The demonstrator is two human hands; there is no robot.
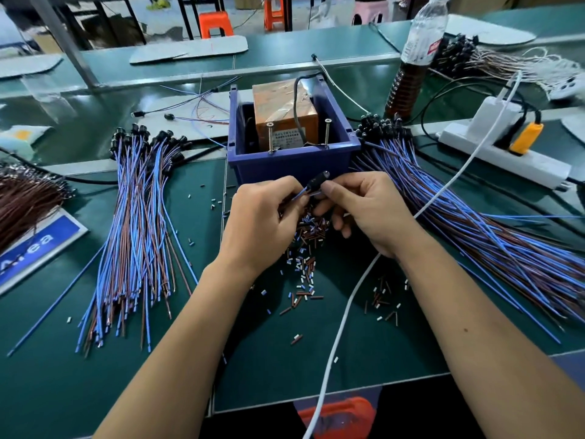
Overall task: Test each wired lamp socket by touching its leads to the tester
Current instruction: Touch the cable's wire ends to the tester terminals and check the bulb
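While both hands hold one socket [319, 179] just before the tester [286, 122], the right hand [364, 213] pinches its black body, the left hand [262, 217] pinches its leads [300, 194], long axis slanting down-left, screws [270, 137] lying beyond the fingertips.

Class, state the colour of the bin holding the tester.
The bin is dark blue, seen best in the head view.

Head-worn view, down over bench [380, 359]
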